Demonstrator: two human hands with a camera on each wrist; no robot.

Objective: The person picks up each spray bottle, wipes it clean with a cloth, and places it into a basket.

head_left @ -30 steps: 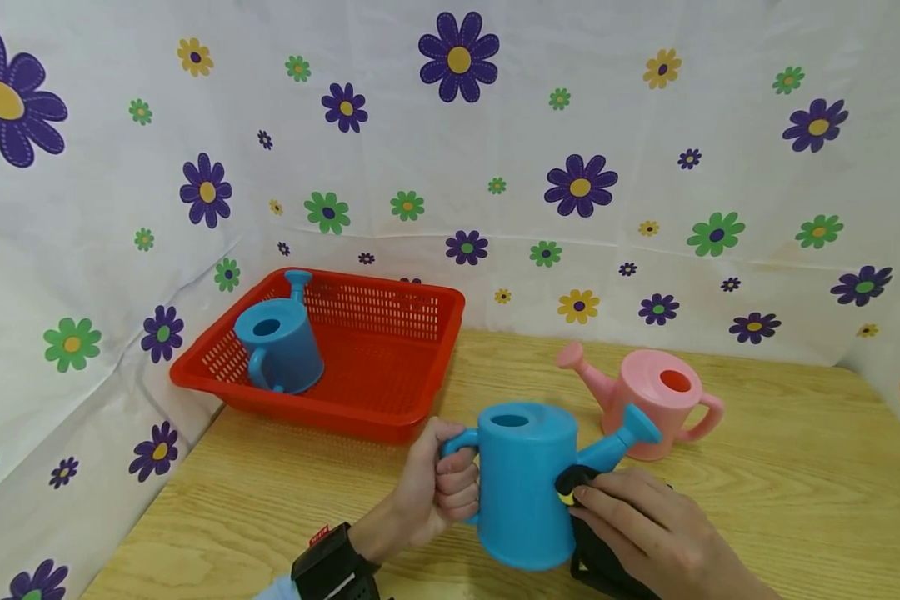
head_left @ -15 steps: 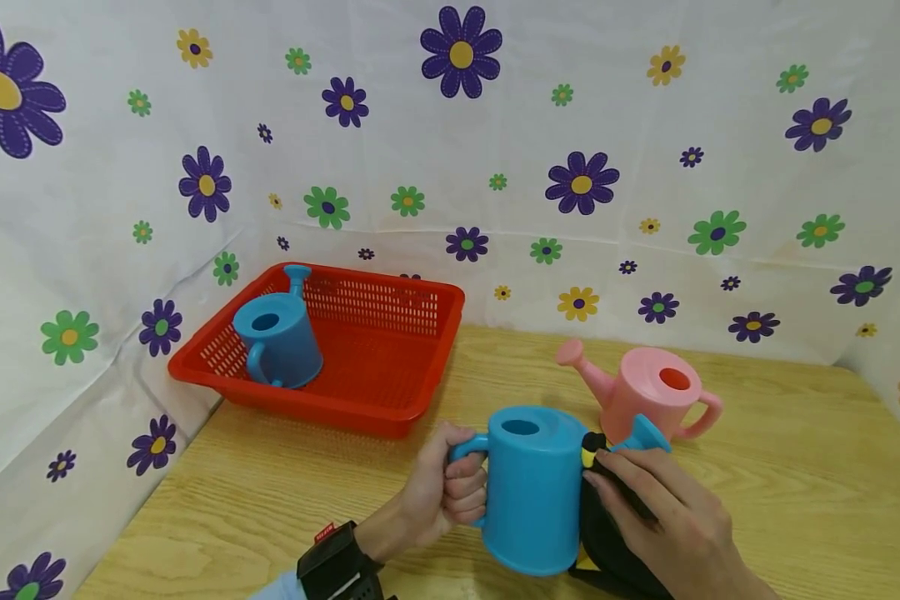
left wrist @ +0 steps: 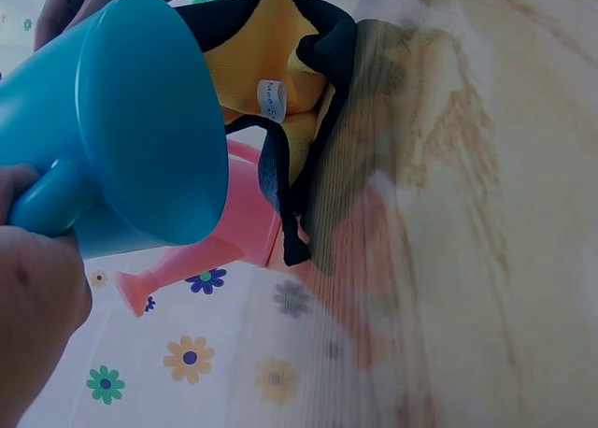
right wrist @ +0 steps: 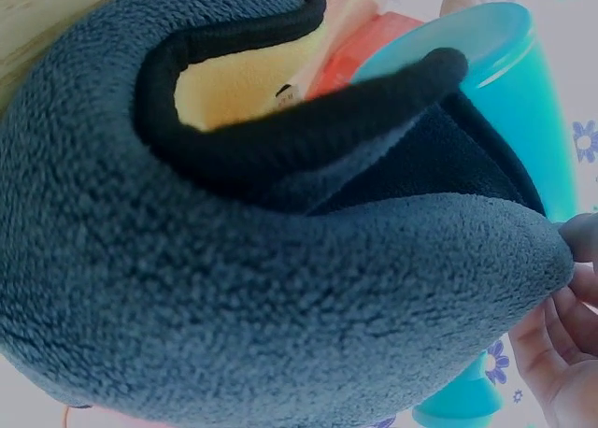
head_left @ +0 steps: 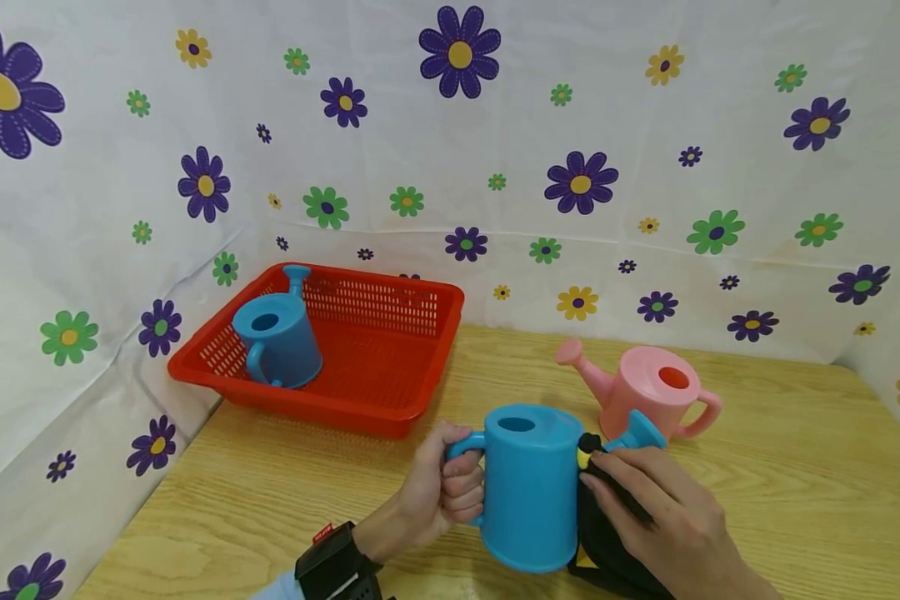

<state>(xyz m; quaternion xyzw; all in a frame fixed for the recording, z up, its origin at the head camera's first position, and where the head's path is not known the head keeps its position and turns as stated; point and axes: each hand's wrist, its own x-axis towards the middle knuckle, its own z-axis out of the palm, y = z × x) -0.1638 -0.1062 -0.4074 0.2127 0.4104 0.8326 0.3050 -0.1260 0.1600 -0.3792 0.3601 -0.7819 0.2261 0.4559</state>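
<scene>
My left hand (head_left: 444,487) grips the handle of a blue watering can (head_left: 528,496), which is held upright above the table near the front. In the left wrist view the can's flat base (left wrist: 159,120) faces the camera. My right hand (head_left: 671,517) pinches a black and yellow cloth (head_left: 607,537) and holds it against the can's spout side. The cloth and fingers cover the lower spout; its blue sprinkler head (head_left: 643,431) shows above them. In the right wrist view the fleecy dark cloth (right wrist: 280,297) hangs in folds from the fingertips, hiding much of the scene.
Behind the right hand a pink watering can (head_left: 648,396) stands on the wooden table (head_left: 810,475). A red basket (head_left: 386,421) at the back left contains another blue watering can (head_left: 288,346). Flower-patterned white cloth (head_left: 390,108) lines the back and sides.
Over the last second the held can has shifted slightly right. My right hand has moved the cloth a little up and right along its side, covering more of the spout's base.
</scene>
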